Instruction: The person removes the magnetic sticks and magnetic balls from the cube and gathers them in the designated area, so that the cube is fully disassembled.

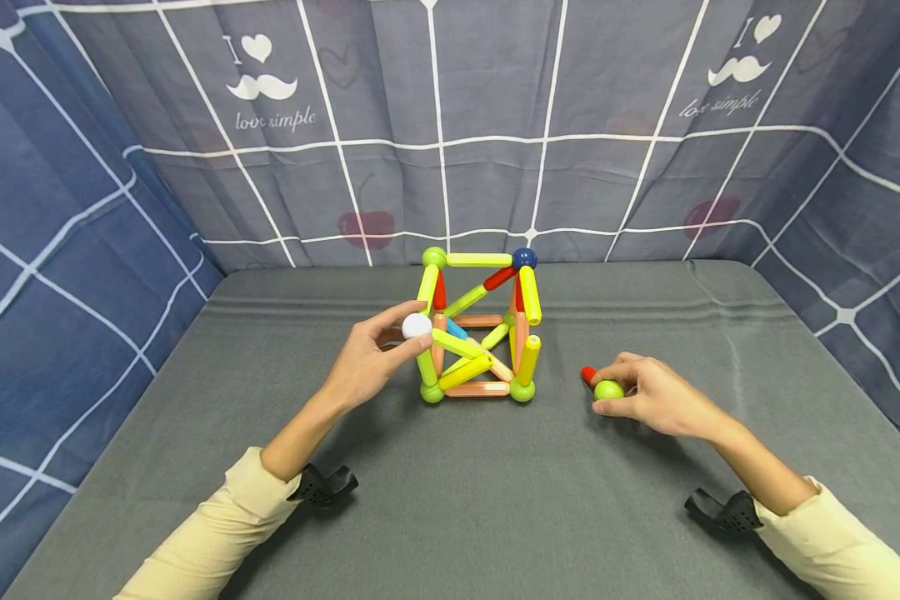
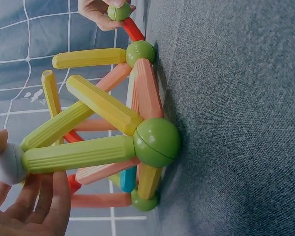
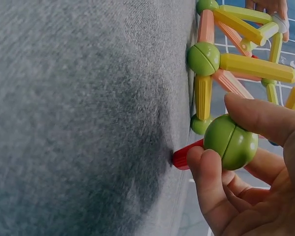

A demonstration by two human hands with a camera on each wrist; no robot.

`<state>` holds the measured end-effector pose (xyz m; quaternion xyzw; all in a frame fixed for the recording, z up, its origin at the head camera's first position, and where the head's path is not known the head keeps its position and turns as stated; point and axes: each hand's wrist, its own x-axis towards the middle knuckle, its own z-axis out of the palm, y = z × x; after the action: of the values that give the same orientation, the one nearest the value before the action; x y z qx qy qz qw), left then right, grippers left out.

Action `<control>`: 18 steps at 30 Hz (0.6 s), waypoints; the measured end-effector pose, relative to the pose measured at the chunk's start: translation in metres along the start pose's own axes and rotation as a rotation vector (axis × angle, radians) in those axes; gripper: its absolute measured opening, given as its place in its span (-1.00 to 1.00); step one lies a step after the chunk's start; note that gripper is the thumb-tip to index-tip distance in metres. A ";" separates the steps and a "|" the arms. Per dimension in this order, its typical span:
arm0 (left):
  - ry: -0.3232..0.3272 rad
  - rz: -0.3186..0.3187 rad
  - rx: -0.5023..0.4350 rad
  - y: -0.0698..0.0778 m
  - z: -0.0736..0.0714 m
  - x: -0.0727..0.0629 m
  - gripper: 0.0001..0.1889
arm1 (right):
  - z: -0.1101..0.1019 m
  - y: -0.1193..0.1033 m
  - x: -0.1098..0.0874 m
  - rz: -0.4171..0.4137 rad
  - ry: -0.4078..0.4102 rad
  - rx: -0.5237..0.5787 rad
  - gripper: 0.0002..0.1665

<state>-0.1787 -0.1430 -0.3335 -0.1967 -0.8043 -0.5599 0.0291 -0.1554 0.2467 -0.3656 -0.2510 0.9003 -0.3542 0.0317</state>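
My left hand (image 1: 367, 354) grips a white ball (image 1: 416, 326) between thumb and fingers at the front left of a cube-like frame of sticks and balls. In the left wrist view, a yellow-green stick (image 2: 78, 153) joins the white ball (image 2: 9, 164) to a green ball (image 2: 157, 142) on the table. To the right of the frame, my right hand (image 1: 656, 396) pinches a loose green ball (image 1: 609, 392). A red stick (image 3: 187, 155) sticks out from that ball, its far end close to the table. At the frame's front right, a yellow stick (image 1: 529, 360) stands with its top end free.
A dark blue ball (image 1: 524, 258) tops the frame's back right corner, with a yellow stick (image 1: 530, 296) jutting forward from it. The grey cloth table (image 1: 480, 500) reaches to a checked curtain (image 1: 487, 192) behind and at both sides. Black wrist mounts (image 1: 326, 486) sit at both cuffs.
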 end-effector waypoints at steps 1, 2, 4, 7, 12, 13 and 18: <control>-0.001 0.000 0.000 0.000 0.000 0.000 -0.49 | 0.000 0.000 0.001 -0.005 -0.002 -0.007 -0.82; -0.001 -0.001 0.000 0.000 0.000 0.000 -0.49 | 0.000 -0.001 0.002 -0.005 -0.003 -0.008 -0.83; -0.001 -0.001 0.002 0.000 0.000 0.000 -0.49 | -0.001 -0.002 0.003 -0.001 -0.012 -0.010 -0.83; -0.001 -0.005 0.005 -0.001 0.000 0.001 -0.49 | -0.002 -0.003 0.003 0.014 -0.040 -0.007 -0.85; 0.000 -0.004 0.006 -0.001 -0.001 0.000 -0.49 | -0.001 0.000 0.002 0.062 -0.106 0.020 -0.89; 0.000 -0.004 0.004 -0.001 -0.001 0.000 -0.48 | 0.000 0.001 0.002 0.066 -0.111 0.025 -0.88; 0.005 -0.004 -0.008 0.000 0.000 0.000 -0.48 | 0.002 0.004 0.001 0.060 -0.081 0.027 -0.87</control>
<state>-0.1786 -0.1432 -0.3332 -0.1938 -0.8025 -0.5636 0.0294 -0.1576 0.2481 -0.3697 -0.2376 0.9005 -0.3549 0.0824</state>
